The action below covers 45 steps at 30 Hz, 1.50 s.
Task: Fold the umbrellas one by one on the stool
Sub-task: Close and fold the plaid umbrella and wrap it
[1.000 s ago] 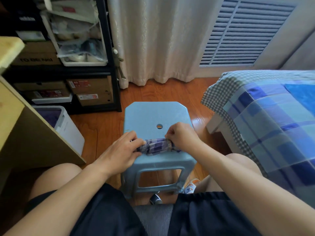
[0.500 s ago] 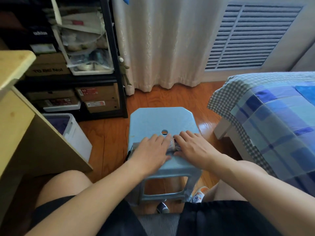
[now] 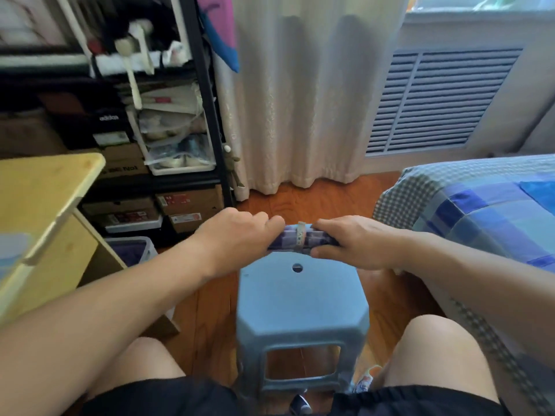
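Both ends of the umbrella (image 3: 301, 239) are hidden inside the left hand (image 3: 237, 235) and right hand (image 3: 351, 241) that grip it, the whole view is motion-blurred, and whether it touches the stool (image 3: 300, 298) below the grip cannot be told.

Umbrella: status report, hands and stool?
Left hand and right hand grip rolled umbrella, strapped, at stool's far edge. Nothing in the way.

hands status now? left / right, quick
Left hand: grips the left end of the folded purple plaid fabric umbrella.
Right hand: grips the umbrella's right end, above the light-blue plastic stool.
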{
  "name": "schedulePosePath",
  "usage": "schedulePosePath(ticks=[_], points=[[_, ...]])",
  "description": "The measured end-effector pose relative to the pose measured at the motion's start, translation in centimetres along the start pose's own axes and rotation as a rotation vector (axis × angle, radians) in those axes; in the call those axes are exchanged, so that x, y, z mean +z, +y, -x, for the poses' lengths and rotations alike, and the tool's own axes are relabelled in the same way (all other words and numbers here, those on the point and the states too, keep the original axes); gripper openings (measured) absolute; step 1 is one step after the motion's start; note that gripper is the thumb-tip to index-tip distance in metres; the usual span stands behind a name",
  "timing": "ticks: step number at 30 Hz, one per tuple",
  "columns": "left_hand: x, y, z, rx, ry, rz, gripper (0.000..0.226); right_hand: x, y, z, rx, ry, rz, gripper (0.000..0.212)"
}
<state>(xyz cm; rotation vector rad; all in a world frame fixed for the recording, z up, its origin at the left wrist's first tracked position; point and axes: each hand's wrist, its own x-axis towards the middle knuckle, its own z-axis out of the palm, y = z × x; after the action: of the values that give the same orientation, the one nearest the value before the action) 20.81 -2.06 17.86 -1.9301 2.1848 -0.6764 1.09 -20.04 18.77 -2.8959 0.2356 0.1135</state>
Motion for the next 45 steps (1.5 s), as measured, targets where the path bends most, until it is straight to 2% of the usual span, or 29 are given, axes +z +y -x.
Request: schedulePosePath(ticks=[1,4,6,8,10,11,13,14,15,17,19,21,25,28,31,33,34,35,36,38,40,42,43,45], points=[[-1.5,-0.7,-0.1,-0.023,-0.076,0.097,0.023,-0.5,0.2,0.0,-0.044,0.064,0.1,0.037],[-5.5,-2.5,-0.1,-0.176,-0.482,0.519,0.033,-2.5,0.3,-0.3,-0.182,0.245,0.346,0.053],[-7.0,-3.6,0.5,-0.246,-0.57,0.797,0.035,-3.9,-0.4,-0.7,-0.261,0.28,0.39,0.054],[-7.7,-4.4,1.4,-0.314,-0.582,0.948,0.036,-5.4,-1.5,-1.6,-0.308,0.25,0.403,0.051],[-8.3,-6.0,2.8,-0.409,-0.517,0.908,0.032,-7.5,-1.7,-3.1,-0.199,0.235,0.272,0.037],[-8.6,-6.9,3.6,-0.475,-0.466,0.845,0.029,-8.7,-0.8,-3.8,-0.071,0.266,0.14,0.033],[-9.2,-8.8,5.2,-0.661,-0.354,0.79,0.028,-11.0,0.9,-4.9,0.36,0.351,-0.05,0.04],[-9.4,-9.5,5.9,-0.787,-0.288,0.855,0.029,-11.7,1.1,-5.5,0.491,0.382,-0.138,0.04],[-9.7,-9.8,6.2,-0.939,-0.207,1.007,0.033,-12.2,0.2,-6.2,0.529,0.386,-0.2,0.04],[-10.4,-9.9,5.0,-1.228,-0.002,1.468,0.033,-12.7,-4.5,-8.4,0.405,0.258,-0.482,0.04],[-11.2,-10.4,2.5,-1.358,0.224,1.813,0.031,-13.0,-10.6,-10.8,0.315,0.109,-0.966,0.048],[-12.1,-11.6,0.1,-1.363,0.363,1.931,0.036,-13.4,-14.8,-13.4,0.236,0.008,-1.186,0.056],[-12.7,-14.9,-1.7,-1.403,0.501,2.06,0.041,-14.6,-16.7,-17.9,0.212,0.052,-1.212,0.046],[-11.5,-17.7,-1.4,-1.303,0.547,2.142,0.043,-15.3,-16.4,-20.6,0.203,0.029,-1.368,0.032],[-9.7,-21.0,-0.8,-1.157,0.571,2.275,0.063,-16.1,-16.6,-23.6,0.149,0.032,-1.596,0.028],[-8.1,-24.0,0.1,-1.009,0.519,2.323,0.077,-17.0,-17.5,-26.1,0.108,0.082,-1.619,0.027],[-7.3,-25.6,0.6,-0.995,0.498,2.27,0.08,-17.7,-18.0,-27.6,0.112,0.135,-1.532,0.029],[-6.3,-27.4,1.3,-1.059,0.476,2.111,0.077,-18.5,-18.4,-28.9,0.139,0.201,-1.388,0.033],[-4.8,-29.3,2.3,-1.166,0.421,1.853,0.07,-19.4,-18.9,-30.1,0.175,0.28,-1.222,0.035],[-1.2,-33.1,5.4,-1.329,0.248,1.139,0.044,-21.1,-19.3,-33.0,0.193,0.407,-0.983,0.035],[2.7,-35.9,9.3,-1.347,0.061,0.561,0.024,-22.9,-19.8,-36.4,0.2,0.452,-0.809,0.034],[5.9,-37.2,11.9,-1.331,-0.092,0.299,0.02,-24.3,-20.0,-41.0,0.213,0.396,-0.519,0.024],[7.2,-37.6,12.2,-1.326,-0.149,0.278,0.022,-24.8,-19.9,-43.5,0.224,0.367,-0.299,0.022],[8.3,-38.3,11.9,-1.318,-0.182,0.315,0.023,-25.8,-20.1,-47.9,0.231,0.352,-0.009,0.034]])
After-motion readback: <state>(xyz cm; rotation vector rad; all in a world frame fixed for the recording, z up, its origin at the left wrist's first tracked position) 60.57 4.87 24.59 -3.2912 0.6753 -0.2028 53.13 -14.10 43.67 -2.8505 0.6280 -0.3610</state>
